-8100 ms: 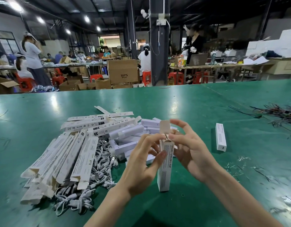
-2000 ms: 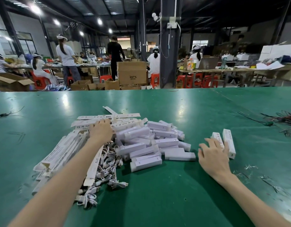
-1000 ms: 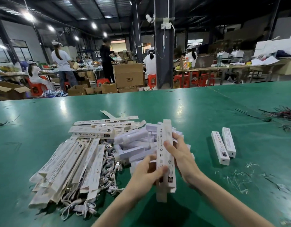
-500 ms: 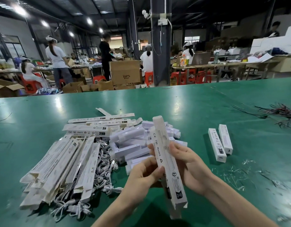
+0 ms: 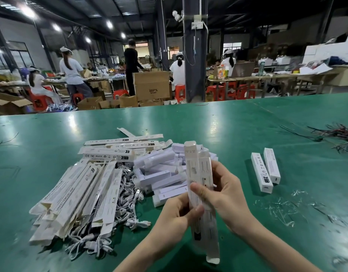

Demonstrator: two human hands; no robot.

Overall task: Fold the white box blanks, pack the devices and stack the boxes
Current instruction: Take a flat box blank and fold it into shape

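Holding a long white printed cardboard box blank (image 5: 196, 173) nearly upright over the green table (image 5: 267, 124), with left hand (image 5: 175, 216) fingers curled round its middle and right hand (image 5: 226, 193) fingers pinching it just above. Flanked by flat white blanks (image 5: 81, 193) left, two closed white boxes (image 5: 265, 171) right.

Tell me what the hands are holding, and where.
One white box blank, near its middle: left hand pinching the left side, right hand gripping the right side.

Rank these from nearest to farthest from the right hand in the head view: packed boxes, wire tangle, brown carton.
1. packed boxes, just right of the right hand
2. wire tangle, at the table's far right
3. brown carton, beyond the table
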